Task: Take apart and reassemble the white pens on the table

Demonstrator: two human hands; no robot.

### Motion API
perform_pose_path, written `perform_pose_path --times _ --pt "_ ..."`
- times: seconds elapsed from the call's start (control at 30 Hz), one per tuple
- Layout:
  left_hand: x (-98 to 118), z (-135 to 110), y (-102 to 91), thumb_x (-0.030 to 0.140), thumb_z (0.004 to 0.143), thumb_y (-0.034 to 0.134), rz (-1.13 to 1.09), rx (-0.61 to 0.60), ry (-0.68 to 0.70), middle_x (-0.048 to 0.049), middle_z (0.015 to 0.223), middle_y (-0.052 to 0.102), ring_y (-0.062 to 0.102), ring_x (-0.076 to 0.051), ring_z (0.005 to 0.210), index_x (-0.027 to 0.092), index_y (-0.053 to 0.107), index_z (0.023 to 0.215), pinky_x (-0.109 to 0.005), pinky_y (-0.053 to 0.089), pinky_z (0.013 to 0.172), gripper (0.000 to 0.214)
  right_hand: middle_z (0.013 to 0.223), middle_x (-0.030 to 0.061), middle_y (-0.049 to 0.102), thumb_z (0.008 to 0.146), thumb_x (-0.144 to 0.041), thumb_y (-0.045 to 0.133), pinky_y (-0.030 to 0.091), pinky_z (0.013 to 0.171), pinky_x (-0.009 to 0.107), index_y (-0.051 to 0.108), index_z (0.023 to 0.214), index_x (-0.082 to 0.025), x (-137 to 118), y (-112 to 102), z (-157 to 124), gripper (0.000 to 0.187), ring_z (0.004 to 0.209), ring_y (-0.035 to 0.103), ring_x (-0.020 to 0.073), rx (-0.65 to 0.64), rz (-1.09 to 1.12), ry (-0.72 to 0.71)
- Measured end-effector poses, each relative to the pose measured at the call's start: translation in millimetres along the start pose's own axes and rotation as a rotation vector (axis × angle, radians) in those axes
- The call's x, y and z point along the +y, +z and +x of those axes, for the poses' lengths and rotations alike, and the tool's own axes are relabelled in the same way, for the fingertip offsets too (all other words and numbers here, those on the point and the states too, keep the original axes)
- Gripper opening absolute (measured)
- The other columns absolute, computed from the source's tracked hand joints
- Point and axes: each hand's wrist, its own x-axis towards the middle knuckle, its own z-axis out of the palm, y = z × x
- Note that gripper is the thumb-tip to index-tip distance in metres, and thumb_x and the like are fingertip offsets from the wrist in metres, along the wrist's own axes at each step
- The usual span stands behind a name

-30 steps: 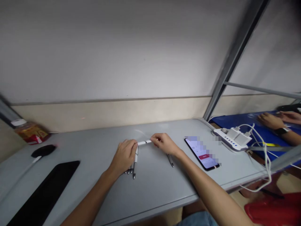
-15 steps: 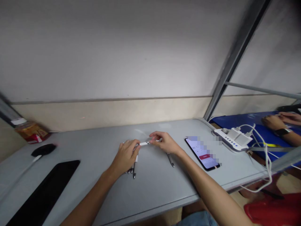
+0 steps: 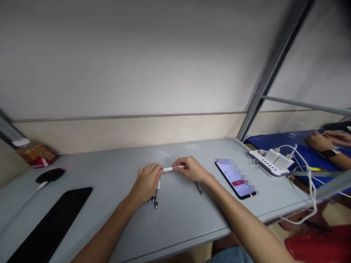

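Between my two hands a white pen (image 3: 168, 169) lies level, just above the grey desk. My left hand (image 3: 149, 179) is closed on its left end, fingers wrapped over it. Thumb and fingers of my right hand (image 3: 191, 168) pinch the pen's right part, where a narrower silvery section shows. Under my left hand several pens (image 3: 156, 201) with grey tips rest on the desk, mostly hidden by the hand. A single grey pen part (image 3: 199, 188) lies beneath my right wrist, its upper end covered.
To the right lie a lit phone (image 3: 236, 179) and a white power strip (image 3: 268, 163) with plugs and cables. At left are a bottle (image 3: 35, 153), a black charging puck (image 3: 49, 175) and a black flat slab (image 3: 52, 223). Another person's hands (image 3: 319, 141) are at the far right.
My right hand's fingers have closed in more tightly around the pen's right part, and the hand sits slightly lower. My left hand has hardly moved.
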Motion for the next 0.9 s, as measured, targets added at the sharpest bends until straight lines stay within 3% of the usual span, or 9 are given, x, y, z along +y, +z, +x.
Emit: perform_pose_path --times 0.03,0.1,0.23,0.37,0.6,0.77,0.9 --pt "0 0 0.3 0.031 0.098 0.029 0.000 0.000 -0.002 -0.0013 0.086 0.060 0.052 -0.019 0.086 0.022 0.055 0.091 -0.032 0.031 0.076 0.028 0.076 0.0005 0.064 0.080 -0.016 0.060 0.038 0.063 0.022 0.066 0.084 -0.016 0 0 0 0.007 0.068 0.053 0.0109 0.035 -0.008 -0.028" --pt "1 0 0.5 0.031 0.098 0.029 -0.009 0.000 -0.012 -0.0013 0.085 0.060 0.052 -0.019 0.085 0.021 0.055 0.090 -0.032 0.032 0.076 0.029 0.084 0.0017 0.064 0.074 -0.010 0.064 0.040 0.067 0.022 0.065 0.088 -0.017 1 1 1 0.016 0.074 0.055 0.0115 0.098 -0.016 -0.075" --pt "4 0 -2.2 0.032 0.098 0.028 -0.032 0.004 -0.017 -0.0014 0.084 0.062 0.052 -0.019 0.085 0.022 0.056 0.090 -0.033 0.032 0.076 0.031 0.089 0.0033 0.066 0.082 -0.021 0.063 0.042 0.070 0.024 0.066 0.103 -0.019 -1 0 0 0.022 0.076 0.058 0.0127 0.097 -0.027 -0.078" --pt "7 0 -5.0 0.034 0.097 0.031 -0.070 0.005 -0.030 -0.0010 0.085 0.063 0.052 -0.019 0.087 0.024 0.059 0.096 -0.034 0.033 0.078 0.030 0.089 0.0035 0.068 0.085 -0.017 0.058 0.042 0.072 0.025 0.069 0.095 -0.020 -1 -1 -1 0.016 0.077 0.059 0.0134 0.021 -0.082 -0.085" --pt "3 1 -2.7 0.031 0.096 0.033 -0.110 0.004 -0.036 -0.0008 0.091 0.066 0.055 -0.019 0.088 0.032 0.058 0.119 -0.035 0.036 0.081 0.033 0.091 0.0046 0.065 0.076 -0.004 0.060 0.042 0.075 0.027 0.067 0.092 -0.019 3 -9 -1 0.023 0.082 0.059 0.0159 0.105 -0.203 -0.093" --pt "-3 3 -3.9 0.029 0.096 0.033 -0.127 0.030 -0.059 -0.0013 0.099 0.067 0.057 -0.019 0.093 0.027 0.060 0.111 -0.034 0.040 0.082 0.031 0.095 0.0065 0.066 0.077 0.001 0.050 0.042 0.079 0.028 0.065 0.100 -0.018 9 -14 -1 0.034 0.088 0.060 0.0179 0.123 -0.308 -0.064" --pt "-4 4 -5.4 0.029 0.095 0.033 -0.124 0.051 -0.079 -0.0015 0.100 0.067 0.058 -0.019 0.093 0.025 0.059 0.109 -0.034 0.041 0.082 0.029 0.094 0.0077 0.066 0.084 -0.008 0.051 0.042 0.080 0.028 0.065 0.102 -0.018 12 -17 -2 0.025 0.088 0.060 0.0183 0.155 -0.368 -0.019"
